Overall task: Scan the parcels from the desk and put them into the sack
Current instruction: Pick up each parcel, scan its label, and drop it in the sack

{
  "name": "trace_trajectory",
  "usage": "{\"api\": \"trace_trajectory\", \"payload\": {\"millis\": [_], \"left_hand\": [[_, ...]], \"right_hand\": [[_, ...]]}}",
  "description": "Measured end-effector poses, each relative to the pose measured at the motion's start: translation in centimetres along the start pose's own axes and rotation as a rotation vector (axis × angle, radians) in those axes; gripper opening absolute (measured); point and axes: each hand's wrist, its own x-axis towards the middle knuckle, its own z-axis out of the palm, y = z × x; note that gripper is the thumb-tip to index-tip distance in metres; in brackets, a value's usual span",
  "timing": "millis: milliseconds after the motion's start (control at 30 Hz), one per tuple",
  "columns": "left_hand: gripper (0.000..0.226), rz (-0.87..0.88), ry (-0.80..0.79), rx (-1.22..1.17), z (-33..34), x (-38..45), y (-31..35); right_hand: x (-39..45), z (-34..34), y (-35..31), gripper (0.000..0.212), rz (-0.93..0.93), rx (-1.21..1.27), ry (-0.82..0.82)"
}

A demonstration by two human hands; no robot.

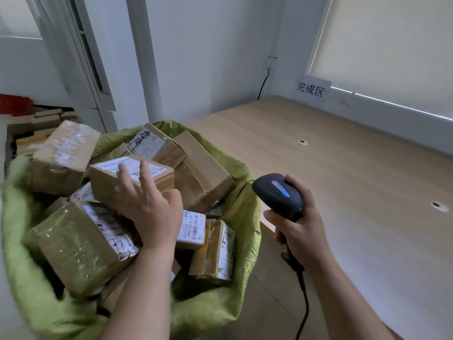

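Observation:
A green woven sack [245, 209] stands open at the left, filled with several taped cardboard parcels. My left hand [152, 204] is spread open over the sack, fingers apart, just above a labelled brown parcel [107, 177] that lies on top of the pile. It grips nothing. My right hand [301, 229] holds a black barcode scanner [279, 192] with a blue and red stripe, right of the sack over the desk's edge. Its cable [304, 303] hangs down. The wooden desk [343, 168] stretches to the right with no parcels in view on it.
A white paper sign [310, 90] with printed characters leans on the wall behind the desk. Two cable holes [302, 142] [438, 206] are set in the desktop. More flat cardboard boxes [36, 128] are stacked beyond the sack at the far left.

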Motion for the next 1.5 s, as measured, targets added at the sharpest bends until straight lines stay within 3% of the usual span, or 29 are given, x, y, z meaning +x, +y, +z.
{"api": "trace_trajectory", "payload": {"millis": [300, 433, 533, 767, 1233, 1500], "left_hand": [[0.062, 0.212, -0.011, -0.104, 2.1, -3.0, 4.5], [0.063, 0.258, -0.166, -0.194, 3.0, -5.5, 8.4], [0.066, 0.277, -0.358, -0.249, 4.2, -8.9, 12.0], [0.070, 0.414, -0.543, -0.274, 6.7, -17.9, 21.3], [0.073, 0.616, -0.753, -0.487, 8.7, -39.1, 39.3], [0.071, 0.779, -0.893, -0.614, 9.6, -49.4, 47.5]], "right_hand": [[-1.8, -4.4, -1.5, 0.072, -0.037, -0.045, 0.081], [-3.3, -8.4, -2.1, 0.074, -0.050, -0.050, 0.125], [-4.9, -12.5, -2.7, 0.074, -0.064, -0.055, 0.179], [-10.0, -23.3, -3.6, 0.073, -0.088, -0.048, 0.362], [-23.5, -45.6, -4.5, 0.072, -0.080, -0.120, 0.679], [-31.8, -54.6, -4.3, 0.072, -0.058, -0.198, 0.926]]}}
